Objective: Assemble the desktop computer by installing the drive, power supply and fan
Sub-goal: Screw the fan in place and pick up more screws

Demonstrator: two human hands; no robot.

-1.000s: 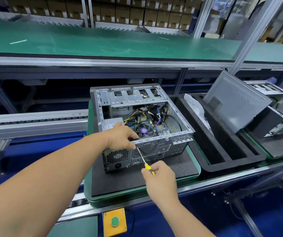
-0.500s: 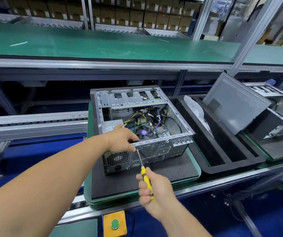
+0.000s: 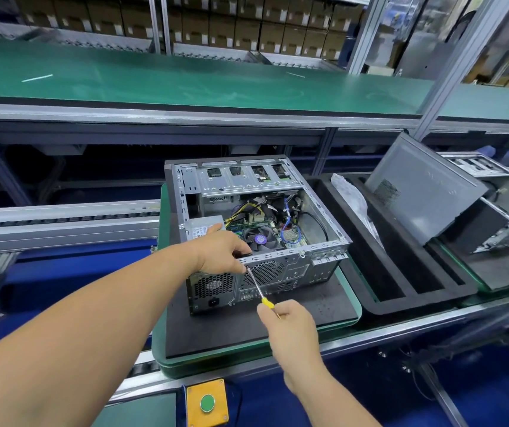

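Left hand (image 3: 221, 252) curled over the computer case (image 3: 314, 260) rear rim, steadying it, fingertips apparently guiding the tip. Right hand (image 3: 287, 323) gripping the yellow-handled screwdriver (image 3: 259, 289), angled at a rear-panel screw, probably securing the power supply (image 3: 204, 228).

I see the computer case (image 3: 247, 229) as bare sheet metal, dull silver, its back panel punched with fine mesh holes. The screwdriver (image 3: 259, 291) has a thin shiny metal shaft and a glossy yellow plastic handle. Under the case lies a matt black mat (image 3: 318, 309) that looks like foam or rubber, on a smooth green tray (image 3: 353, 306). The black tray (image 3: 401, 291) beside it looks like matt foam, with crinkled clear plastic wrap (image 3: 351, 195) inside. The side panel (image 3: 422, 189) is smooth grey painted metal. The counter (image 3: 185, 84) has a smooth green mat with a slight sheen. Far back, the boxes (image 3: 247, 23) look like brown cardboard.
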